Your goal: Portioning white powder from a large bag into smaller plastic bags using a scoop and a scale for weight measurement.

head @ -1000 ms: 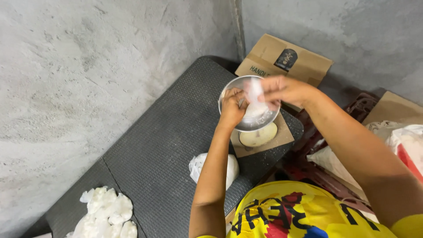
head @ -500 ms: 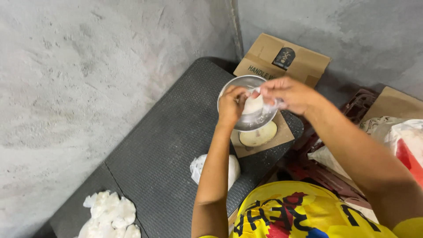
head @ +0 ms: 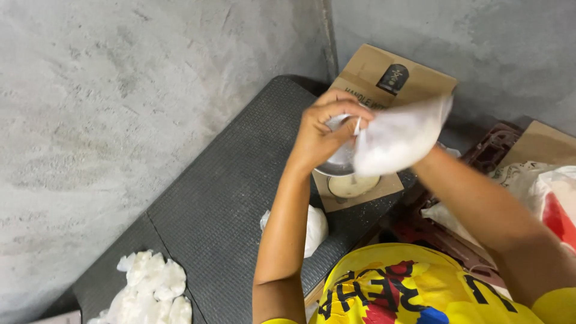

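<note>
Up over the bowl [head: 336,168], your left hand [head: 321,135] pinched the neck of a white bag [head: 396,141]; your right hand was hidden behind it, grip unclear.

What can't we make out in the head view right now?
- Right hand: hidden behind the white bag.
- Metal bowl: mostly covered by the left hand and the bag; contents unseen.
- Bag: motion-blurred, contents unclear.
- White pile: cut off by the bottom edge.
</note>
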